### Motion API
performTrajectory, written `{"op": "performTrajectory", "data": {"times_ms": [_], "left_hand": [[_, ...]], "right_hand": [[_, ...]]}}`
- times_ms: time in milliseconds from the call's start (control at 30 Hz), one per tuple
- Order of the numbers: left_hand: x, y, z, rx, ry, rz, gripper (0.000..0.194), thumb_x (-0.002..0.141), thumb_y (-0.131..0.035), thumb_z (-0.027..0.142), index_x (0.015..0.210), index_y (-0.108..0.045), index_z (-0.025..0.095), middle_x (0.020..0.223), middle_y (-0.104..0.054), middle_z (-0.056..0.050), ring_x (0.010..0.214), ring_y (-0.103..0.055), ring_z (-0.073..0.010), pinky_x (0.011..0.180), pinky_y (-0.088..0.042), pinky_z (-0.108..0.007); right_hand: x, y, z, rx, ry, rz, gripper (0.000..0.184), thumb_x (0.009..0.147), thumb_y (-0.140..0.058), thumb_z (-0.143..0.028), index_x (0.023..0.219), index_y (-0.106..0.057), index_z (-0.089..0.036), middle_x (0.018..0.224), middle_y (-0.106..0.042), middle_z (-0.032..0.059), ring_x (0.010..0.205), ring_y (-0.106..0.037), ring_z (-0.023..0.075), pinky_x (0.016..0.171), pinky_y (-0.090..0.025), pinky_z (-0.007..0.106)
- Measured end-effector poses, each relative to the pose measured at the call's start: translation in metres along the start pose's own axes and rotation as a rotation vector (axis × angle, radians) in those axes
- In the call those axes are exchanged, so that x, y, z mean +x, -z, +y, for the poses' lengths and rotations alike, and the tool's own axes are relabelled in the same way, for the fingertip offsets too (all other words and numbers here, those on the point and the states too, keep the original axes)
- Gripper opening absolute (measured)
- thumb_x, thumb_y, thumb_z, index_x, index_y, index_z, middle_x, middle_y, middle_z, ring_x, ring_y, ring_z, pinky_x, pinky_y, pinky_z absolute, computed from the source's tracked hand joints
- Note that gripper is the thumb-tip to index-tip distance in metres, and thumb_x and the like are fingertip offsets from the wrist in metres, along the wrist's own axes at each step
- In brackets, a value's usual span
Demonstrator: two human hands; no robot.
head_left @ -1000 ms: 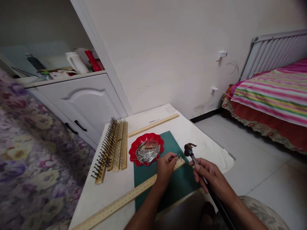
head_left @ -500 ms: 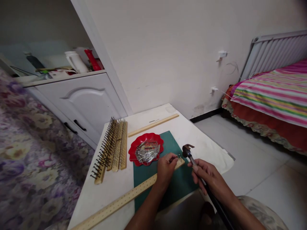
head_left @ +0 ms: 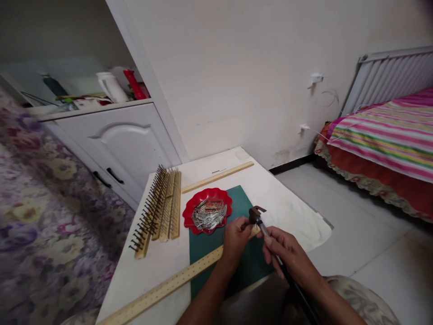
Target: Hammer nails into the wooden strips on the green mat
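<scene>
Crowding left hand (head_left: 236,234): hammer head (head_left: 254,215) | red dish (head_left: 190,214) beside

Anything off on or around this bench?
Minor: a loose dark nail-like piece lies on the white tabletop beyond the red bowl, outside the pile. There's a dark smudge low on the wall. No obvious breakage.

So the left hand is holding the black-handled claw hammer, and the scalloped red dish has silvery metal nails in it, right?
Not quite. The head view shows the right hand holding the black-handled claw hammer; the left hand is at the long, dotted, pale wooden strip. The scalloped red dish does have silvery metal nails in it.
</scene>
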State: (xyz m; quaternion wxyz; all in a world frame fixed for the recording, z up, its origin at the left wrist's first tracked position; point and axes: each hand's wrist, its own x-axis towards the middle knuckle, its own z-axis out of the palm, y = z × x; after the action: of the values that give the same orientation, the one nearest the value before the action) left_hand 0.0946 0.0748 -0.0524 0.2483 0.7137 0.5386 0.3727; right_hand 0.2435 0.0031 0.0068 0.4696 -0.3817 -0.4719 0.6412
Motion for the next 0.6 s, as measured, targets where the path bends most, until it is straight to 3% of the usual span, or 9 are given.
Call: {"op": "performTrajectory", "data": {"times_ms": [233,600], "left_hand": [[-0.0002,0.0022,0.0047,0.036,-0.012,-0.010,0.013,0.072,-0.049,0.018,0.067,-0.061,0.016,0.061,-0.054,0.003,0.059,-0.046,-0.0100,0.055,-0.031,-0.020],[-0.0010,0.0007,0.0024,0.015,-0.001,0.006,0.012,0.074,-0.052,0.022,0.071,-0.063,0.018,0.066,-0.058,0.002,0.060,-0.049,-0.0102,0.057,-0.035,-0.020]], "right_hand": [[0.0037,-0.0006,0.0053,-0.034,-0.006,-0.010,0.023,0.087,-0.046,-0.039,0.084,-0.051,-0.016,0.054,-0.057,-0.0054,0.027,-0.039,0.0022,0.030,-0.020,0.014],[0.0019,0.0034,-0.0002,-0.012,0.027,0.008,0.023,0.087,-0.047,-0.038,0.092,-0.053,-0.016,0.056,-0.057,-0.0051,0.027,-0.039,0.0020,0.030,-0.022,0.014]]}}
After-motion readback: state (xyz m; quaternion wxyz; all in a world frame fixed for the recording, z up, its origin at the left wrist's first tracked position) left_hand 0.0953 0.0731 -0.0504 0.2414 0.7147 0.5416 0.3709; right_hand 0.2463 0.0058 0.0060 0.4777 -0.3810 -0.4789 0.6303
